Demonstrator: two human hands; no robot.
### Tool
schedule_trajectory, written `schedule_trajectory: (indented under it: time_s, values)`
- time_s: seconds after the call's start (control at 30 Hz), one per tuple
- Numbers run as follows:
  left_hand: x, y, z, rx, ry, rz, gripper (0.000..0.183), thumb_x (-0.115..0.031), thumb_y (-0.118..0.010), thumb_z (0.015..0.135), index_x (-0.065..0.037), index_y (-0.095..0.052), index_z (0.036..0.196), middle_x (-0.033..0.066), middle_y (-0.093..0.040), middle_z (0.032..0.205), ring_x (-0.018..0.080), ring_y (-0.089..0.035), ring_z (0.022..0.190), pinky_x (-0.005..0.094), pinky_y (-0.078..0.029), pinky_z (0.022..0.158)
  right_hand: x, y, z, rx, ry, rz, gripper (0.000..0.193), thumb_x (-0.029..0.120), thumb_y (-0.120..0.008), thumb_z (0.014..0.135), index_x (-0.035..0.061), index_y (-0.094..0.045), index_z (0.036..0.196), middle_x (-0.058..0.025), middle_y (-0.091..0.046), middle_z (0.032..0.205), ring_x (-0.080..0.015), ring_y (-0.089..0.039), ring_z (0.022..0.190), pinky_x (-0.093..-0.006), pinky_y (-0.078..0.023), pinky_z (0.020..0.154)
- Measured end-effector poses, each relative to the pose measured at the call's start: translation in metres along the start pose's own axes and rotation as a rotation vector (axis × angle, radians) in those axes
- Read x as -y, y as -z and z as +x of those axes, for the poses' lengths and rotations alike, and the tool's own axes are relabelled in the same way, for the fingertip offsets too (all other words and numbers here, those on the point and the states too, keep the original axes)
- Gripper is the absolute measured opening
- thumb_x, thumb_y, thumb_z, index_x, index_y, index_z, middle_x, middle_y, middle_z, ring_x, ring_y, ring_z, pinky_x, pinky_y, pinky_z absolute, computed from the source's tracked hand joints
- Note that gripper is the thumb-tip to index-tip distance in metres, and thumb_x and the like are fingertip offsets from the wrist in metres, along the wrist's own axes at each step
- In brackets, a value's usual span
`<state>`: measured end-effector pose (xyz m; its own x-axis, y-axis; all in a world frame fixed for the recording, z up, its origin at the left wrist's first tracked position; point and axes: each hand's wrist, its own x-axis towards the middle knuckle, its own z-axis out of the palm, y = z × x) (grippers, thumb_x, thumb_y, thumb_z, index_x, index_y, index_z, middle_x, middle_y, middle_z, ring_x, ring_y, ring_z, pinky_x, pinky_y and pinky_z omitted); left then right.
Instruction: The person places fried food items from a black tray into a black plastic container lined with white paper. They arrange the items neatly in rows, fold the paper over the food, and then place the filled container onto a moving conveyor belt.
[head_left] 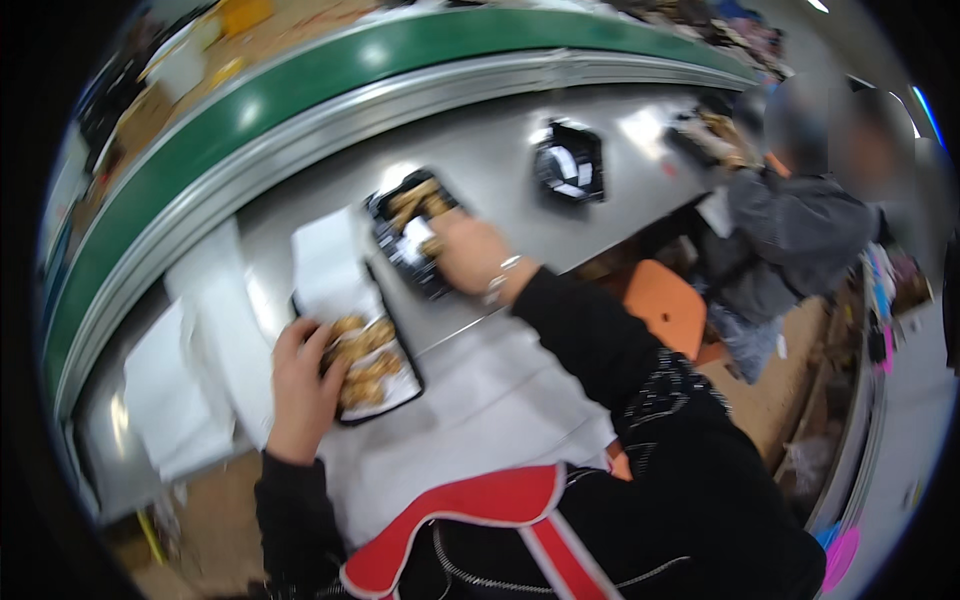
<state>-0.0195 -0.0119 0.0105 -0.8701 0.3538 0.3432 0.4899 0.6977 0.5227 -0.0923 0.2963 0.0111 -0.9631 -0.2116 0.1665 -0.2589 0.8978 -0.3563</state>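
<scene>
In front of me lies a black-rimmed open box (408,398) holding several golden-brown lumpy pieces (362,368) on white lining. My left hand (302,385) rests over its left side, fingers bent and apart, the tips at the golden pieces. A white sheet or flap (328,250) stands at the box's far end. To the right, my right hand (468,250) reaches into a black plastic tray (432,285) with several tan pieces (412,203). Its fingers are blurred and partly hidden, so I cannot make out whether they grip anything.
Another shiny black tray (568,165) sits farther right on the metal table (500,135). White sheets (175,385) lie at the left. A green-and-metal ledge (330,75) runs behind. Beyond an orange stool (665,308), a person in a grey top (790,230) works at the table.
</scene>
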Motion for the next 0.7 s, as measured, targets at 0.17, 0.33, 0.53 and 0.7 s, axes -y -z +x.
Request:
schedule_trajectory:
  time_s: [0.17, 0.33, 0.53, 0.7]
  values:
    - [-0.011, 0.005, 0.004, 0.02, -0.025, 0.006, 0.04, -0.004, -0.075, 0.082, 0.0, -0.066, 0.12, 0.0167, -0.059, 0.127, 0.0366, -0.06, 0.115, 0.0418, -0.05, 0.099, -0.007, 0.0, -0.003, -0.211, 0.012, 0.242, 0.016, 0.002, -0.068, 0.082, 0.0032, -0.065, 0.098, -0.0138, -0.068, 0.085, -0.0279, -0.066, 0.073, -0.0369, -0.053, 0.071]
    - [-0.012, 0.006, 0.003, 0.033, -0.002, 0.016, 0.041, -0.005, -0.076, 0.081, 0.0, -0.066, 0.121, 0.0164, -0.058, 0.128, 0.0363, -0.057, 0.118, 0.0413, -0.048, 0.101, 0.026, 0.005, -0.001, -0.077, -0.147, 0.838, 0.008, 0.002, -0.069, 0.085, 0.0011, -0.065, 0.091, -0.0022, -0.066, 0.077, -0.0096, -0.059, 0.071, -0.0277, -0.05, 0.067]
    - [-0.01, 0.004, 0.006, 0.03, -0.034, 0.014, 0.043, -0.005, -0.077, 0.081, -0.002, -0.065, 0.123, 0.0154, -0.058, 0.128, 0.0363, -0.056, 0.118, 0.0423, -0.048, 0.1, 0.079, -0.016, -0.002, 0.027, 0.036, 0.826, 0.014, 0.0, -0.068, 0.083, 0.0011, -0.064, 0.096, -0.0083, -0.066, 0.085, -0.0173, -0.062, 0.08, -0.031, -0.051, 0.073]
    - [-0.008, 0.004, 0.004, 0.026, -0.029, 0.005, 0.044, -0.005, -0.077, 0.081, -0.001, -0.065, 0.122, 0.0154, -0.058, 0.127, 0.0362, -0.057, 0.117, 0.0423, -0.049, 0.1, 0.083, -0.039, 0.004, -0.093, 0.349, 0.391, 0.019, 0.003, -0.065, 0.082, 0.0065, -0.069, 0.1, -0.0113, -0.068, 0.095, -0.0339, -0.063, 0.088, -0.0452, -0.05, 0.082]
